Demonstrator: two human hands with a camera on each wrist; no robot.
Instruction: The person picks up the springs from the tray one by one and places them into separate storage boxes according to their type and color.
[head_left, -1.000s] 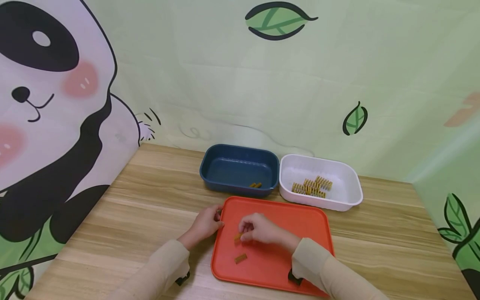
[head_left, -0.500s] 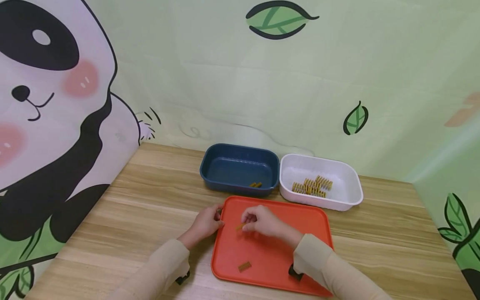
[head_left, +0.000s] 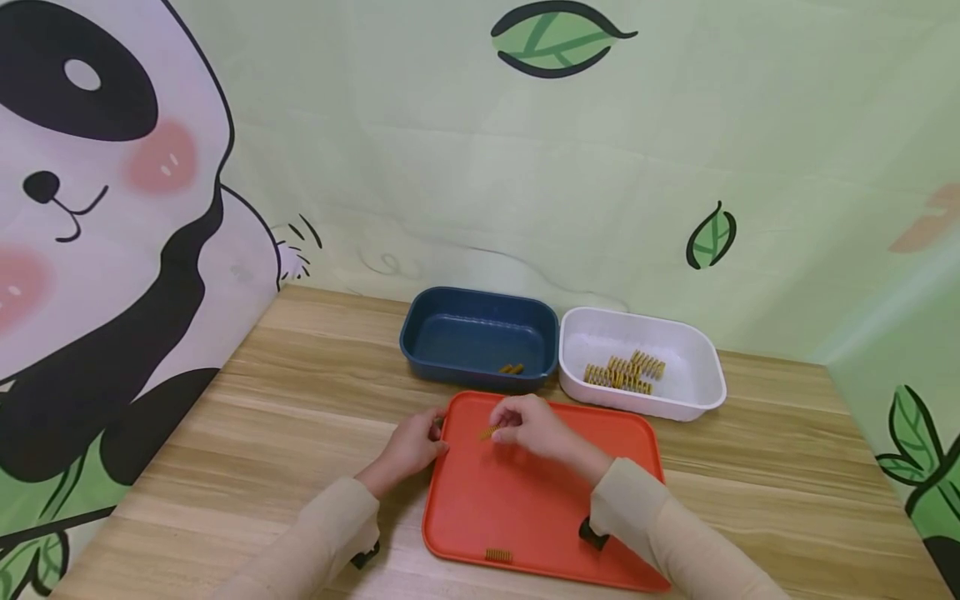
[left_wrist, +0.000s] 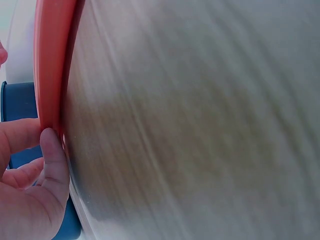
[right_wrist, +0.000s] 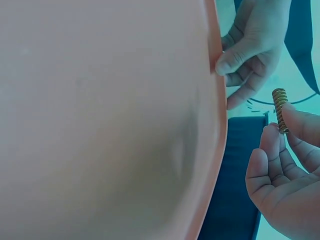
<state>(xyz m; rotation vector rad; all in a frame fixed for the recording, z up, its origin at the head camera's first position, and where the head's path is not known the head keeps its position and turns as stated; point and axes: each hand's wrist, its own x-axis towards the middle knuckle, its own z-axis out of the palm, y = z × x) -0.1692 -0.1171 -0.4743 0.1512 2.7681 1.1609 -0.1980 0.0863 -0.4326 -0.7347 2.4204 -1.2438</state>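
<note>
A brass-coloured coil spring (head_left: 488, 432) is pinched between the thumb and fingers of my right hand (head_left: 531, 427), over the far left part of the red tray (head_left: 540, 508). The right wrist view shows this spring (right_wrist: 279, 110) with one end sticking out past the thumb. My left hand (head_left: 411, 446) grips the tray's left rim; in the left wrist view its thumb (left_wrist: 53, 155) presses against the red edge. A second spring (head_left: 498, 555) lies along the tray's near rim.
Behind the tray stands a dark blue bin (head_left: 480, 292) with a few springs (head_left: 512, 369) in its front right corner. Touching it on the right is a white bin (head_left: 697, 383) holding several larger-coiled springs (head_left: 622, 373). A printed wall cloth (head_left: 450, 167) hangs behind the wooden table (head_left: 322, 358).
My right hand has picked up a spring and moved with it toward the tray's far edge. The other spring has rolled to the near rim. The left hand has stayed put.
</note>
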